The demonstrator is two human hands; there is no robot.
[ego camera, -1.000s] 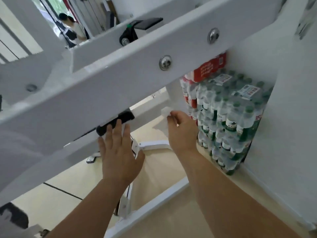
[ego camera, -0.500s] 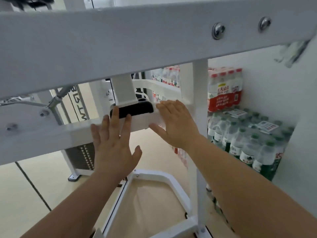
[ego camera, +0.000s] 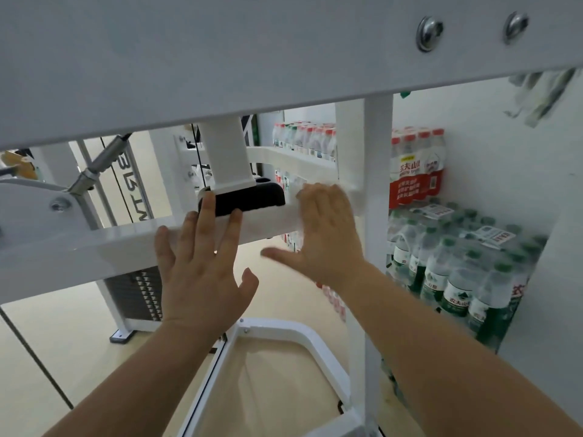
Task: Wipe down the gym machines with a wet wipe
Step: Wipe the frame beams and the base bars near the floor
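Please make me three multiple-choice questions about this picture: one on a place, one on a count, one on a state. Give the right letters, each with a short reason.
1. Where does the left hand rest?
A) on the floor
B) on the white crossbar
C) on a bottle pack

2. How many bolts show on the upper beam?
A) none
B) two
C) five

3. How are the left hand's fingers?
A) in a fist
B) round a bottle
C) straight and spread

Answers:
1 B: it lies flat against the bar, by the black pad.
2 B: both sit at the top right.
3 C: no finger is curled.
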